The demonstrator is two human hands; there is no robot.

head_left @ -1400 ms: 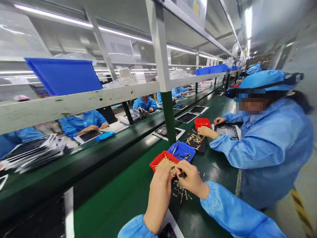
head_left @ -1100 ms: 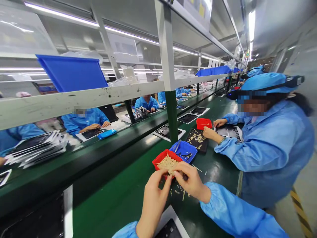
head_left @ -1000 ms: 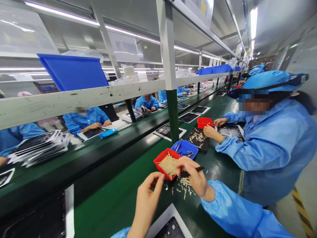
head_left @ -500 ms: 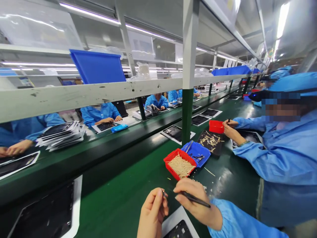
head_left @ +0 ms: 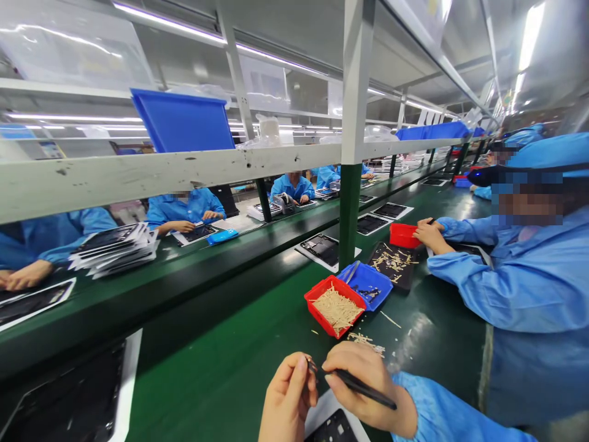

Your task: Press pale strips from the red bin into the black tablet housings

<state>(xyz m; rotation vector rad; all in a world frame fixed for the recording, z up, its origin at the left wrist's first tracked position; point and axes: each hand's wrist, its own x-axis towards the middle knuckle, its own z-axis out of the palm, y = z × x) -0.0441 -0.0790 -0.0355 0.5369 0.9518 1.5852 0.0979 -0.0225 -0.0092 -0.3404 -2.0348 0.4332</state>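
Near the bottom centre, my left hand (head_left: 291, 393) is closed, pinching a small dark part (head_left: 311, 366) between thumb and forefinger. My right hand (head_left: 368, 383) grips black tweezers (head_left: 365, 389) like a pen, their tip end hidden by the fingers and close to the small part. Below both hands lies a black device panel (head_left: 335, 428) on a white sheet (head_left: 322, 410), partly covered by the right hand. Just beyond the hands stand a red tray (head_left: 317, 316) of thin beige strips and a blue tray (head_left: 383, 294) with small black pieces.
Loose strips (head_left: 365, 344) lie beside the red tray. A green post (head_left: 350, 215) rises behind the trays. A co-worker's hands (head_left: 430, 236) are at the right, by another red tray (head_left: 404, 236). A large black panel (head_left: 69, 393) lies at the lower left on the green belt.
My left hand has shifted slightly right, nearer the tweezers. The large panel at lower left has slid left. At right, the co-worker's hands have lowered a little.
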